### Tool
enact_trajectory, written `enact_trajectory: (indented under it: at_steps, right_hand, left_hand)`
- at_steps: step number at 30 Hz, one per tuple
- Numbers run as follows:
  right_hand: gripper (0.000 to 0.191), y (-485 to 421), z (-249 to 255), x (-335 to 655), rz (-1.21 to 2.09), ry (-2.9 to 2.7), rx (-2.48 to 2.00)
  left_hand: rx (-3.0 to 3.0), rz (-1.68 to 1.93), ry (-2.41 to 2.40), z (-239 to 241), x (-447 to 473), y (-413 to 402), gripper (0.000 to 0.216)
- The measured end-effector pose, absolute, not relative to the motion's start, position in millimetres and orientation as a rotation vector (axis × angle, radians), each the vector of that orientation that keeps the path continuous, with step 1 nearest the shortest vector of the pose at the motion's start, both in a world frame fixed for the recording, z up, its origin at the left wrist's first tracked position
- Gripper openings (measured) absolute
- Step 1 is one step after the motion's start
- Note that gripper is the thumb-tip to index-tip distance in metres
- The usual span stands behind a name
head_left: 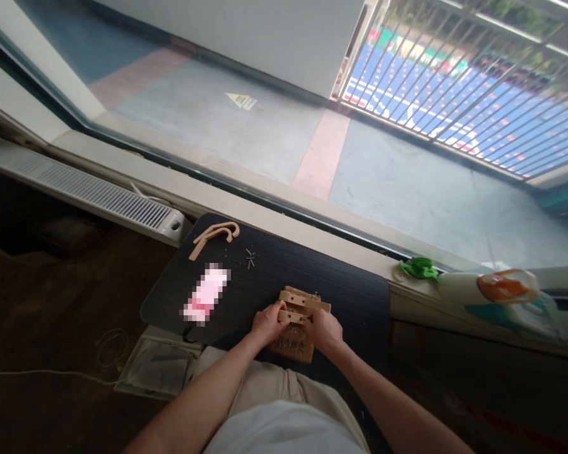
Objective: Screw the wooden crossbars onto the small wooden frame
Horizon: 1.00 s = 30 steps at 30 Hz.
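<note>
A: Where does the near wooden strip (294, 317) lie relative to the hands?

B: Directly between them, over the wooden block (299, 354) on the table (355, 293). Left hand (269, 324) at its left end, right hand (326, 328) at its right; neither is clearly nearer.

A: Long axis?

B: Left to right across the front of the body, right end slightly lower in the view. Two dark holes visible along it.

A: State of the hands?

B: Both closed, each appearing to pinch its own end of the near strip. Fingers partly hide the grip.

A: And the far wooden strip (298, 301)?

B: Just beyond, on the window side, roughly parallel, narrow gap between. Also two holes. Its right end extends past the right hand's fingertips. Contact there: cannot tell.

A: Key relation, then?

B: My judgement: how the two strips line up, edge to edge and hole to hole. The small pins (250, 258) lie well apart, beyond the left hand.
</note>
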State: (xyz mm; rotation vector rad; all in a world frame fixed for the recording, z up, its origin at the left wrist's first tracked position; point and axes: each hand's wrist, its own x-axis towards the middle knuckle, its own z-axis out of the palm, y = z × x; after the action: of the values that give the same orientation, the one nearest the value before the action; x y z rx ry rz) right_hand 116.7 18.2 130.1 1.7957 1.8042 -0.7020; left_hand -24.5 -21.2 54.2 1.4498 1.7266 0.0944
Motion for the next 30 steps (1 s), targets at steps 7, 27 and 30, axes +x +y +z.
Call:
enact_trajectory:
  at_steps: [7,27,30]
  right_hand:
    - [0.029,24.0,144.0,116.0,-0.668,1.898,1.624]
    - [0.029,17.6,131.8,122.4,-0.702,1.768,1.722]
    - [0.031,19.5,137.7,121.6,-0.684,1.818,1.646]
  left_hand:
    - [1.483,0.111,1.726,51.0,-26.4,-22.6,0.023]
    - [1.45,0.063,1.726,58.9,-25.5,-20.4,0.022]
    - [1.459,0.073,1.72,58.8,-26.1,-20.5,0.023]
